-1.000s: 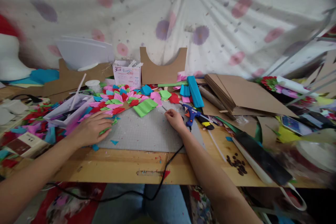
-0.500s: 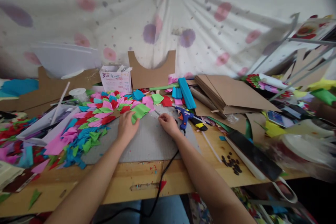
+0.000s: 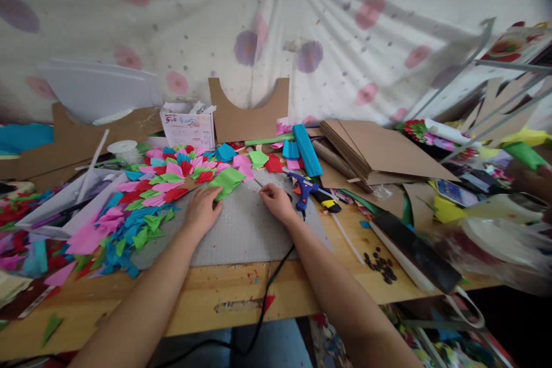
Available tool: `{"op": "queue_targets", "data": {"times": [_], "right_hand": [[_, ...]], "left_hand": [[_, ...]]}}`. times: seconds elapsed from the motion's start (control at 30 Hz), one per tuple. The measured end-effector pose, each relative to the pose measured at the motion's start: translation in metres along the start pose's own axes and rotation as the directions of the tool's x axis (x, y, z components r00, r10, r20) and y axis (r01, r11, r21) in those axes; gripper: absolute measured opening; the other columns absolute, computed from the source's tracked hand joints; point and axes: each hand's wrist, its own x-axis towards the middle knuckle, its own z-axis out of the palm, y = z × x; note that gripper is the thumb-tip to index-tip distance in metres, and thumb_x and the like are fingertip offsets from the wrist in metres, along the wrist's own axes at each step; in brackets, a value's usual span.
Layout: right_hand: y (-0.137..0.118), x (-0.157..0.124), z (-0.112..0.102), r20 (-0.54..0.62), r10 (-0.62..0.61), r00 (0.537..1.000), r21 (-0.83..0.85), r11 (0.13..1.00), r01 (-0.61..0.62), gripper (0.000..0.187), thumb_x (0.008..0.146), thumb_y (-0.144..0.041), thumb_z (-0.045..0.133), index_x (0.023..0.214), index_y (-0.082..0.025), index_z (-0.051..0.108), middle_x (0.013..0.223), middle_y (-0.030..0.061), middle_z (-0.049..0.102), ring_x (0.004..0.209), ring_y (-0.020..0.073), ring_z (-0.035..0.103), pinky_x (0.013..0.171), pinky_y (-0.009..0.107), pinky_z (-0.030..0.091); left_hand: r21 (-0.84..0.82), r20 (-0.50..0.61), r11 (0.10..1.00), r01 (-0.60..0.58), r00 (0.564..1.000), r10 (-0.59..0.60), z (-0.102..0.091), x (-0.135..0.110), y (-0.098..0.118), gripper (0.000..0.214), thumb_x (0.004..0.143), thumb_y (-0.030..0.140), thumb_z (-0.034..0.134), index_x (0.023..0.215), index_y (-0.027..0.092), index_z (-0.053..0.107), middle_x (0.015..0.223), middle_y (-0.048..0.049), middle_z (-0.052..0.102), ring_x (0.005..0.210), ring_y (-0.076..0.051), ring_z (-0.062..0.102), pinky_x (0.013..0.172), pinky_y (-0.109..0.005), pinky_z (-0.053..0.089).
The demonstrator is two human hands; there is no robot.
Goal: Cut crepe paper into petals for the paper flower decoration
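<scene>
My left hand (image 3: 202, 209) lies flat on the grey cutting mat (image 3: 241, 230), its fingertips touching a folded green paper piece (image 3: 226, 180). My right hand (image 3: 276, 202) rests on the mat with fingers curled in a pinch around a thin stick-like thing I cannot make out. Just right of it lies a blue hot glue gun (image 3: 304, 190) whose black cord (image 3: 267, 290) runs down over the table's front edge. A fan of pink, red, green and blue paper petals (image 3: 172, 175) lies at the mat's far left corner.
Loose paper scraps (image 3: 121, 233) cover the table's left part. Cardboard sheets (image 3: 379, 152) are stacked at the right, a black-and-white tool (image 3: 414, 253) and dark seeds (image 3: 379, 264) near the front right. A small white box (image 3: 188, 128) and cut cardboard (image 3: 249, 109) stand behind.
My left hand moved from the scraps at the left across the mat to the green paper. The right hand has stayed by the glue gun. The view shifted a little.
</scene>
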Motion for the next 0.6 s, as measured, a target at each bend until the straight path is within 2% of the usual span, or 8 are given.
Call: {"op": "queue_targets", "data": {"times": [0.13, 0.3, 0.6], "right_hand": [[0.001, 0.0, 0.0, 0.003, -0.013, 1.0, -0.01, 1.0, 0.013, 0.013, 0.073, -0.026, 0.049, 0.078, -0.018, 0.058, 0.065, -0.001, 0.058, 0.062, 0.0121, 0.053, 0.058, 0.023, 0.035], [0.002, 0.0, 0.0, 0.012, -0.018, 1.0, -0.002, 1.0, 0.018, 0.012, 0.073, -0.025, 0.05, 0.077, -0.018, 0.058, 0.066, -0.0012, 0.059, 0.061, 0.0116, 0.053, 0.057, 0.022, 0.035], [0.001, 0.0, 0.0, 0.033, -0.02, 0.999, -0.026, 0.999, 0.021, 0.013, 0.075, -0.026, 0.049, 0.079, -0.017, 0.059, 0.067, -0.0006, 0.059, 0.063, 0.012, 0.053, 0.059, 0.022, 0.035]], "left_hand": [[0.043, -0.024, 0.999, 0.01, 1.0, -0.009, -0.006, 0.0, 0.005, 0.024, 0.079, 0.024, 0.051, 0.098, 0.019, 0.066, 0.104, -0.0067, 0.067, 0.097, -0.024, 0.059, 0.09, -0.039, 0.041], [0.039, -0.029, 0.999, 0.01, 1.0, -0.009, -0.007, -0.001, 0.01, 0.024, 0.082, 0.029, 0.051, 0.096, 0.019, 0.067, 0.101, -0.0061, 0.069, 0.094, -0.024, 0.059, 0.086, -0.041, 0.041], [-0.041, -0.047, 0.999, -0.033, 0.998, 0.031, -0.002, -0.002, 0.01, 0.025, 0.078, 0.021, 0.049, 0.096, 0.018, 0.067, 0.103, -0.0061, 0.068, 0.097, -0.023, 0.057, 0.089, -0.039, 0.043]]}}
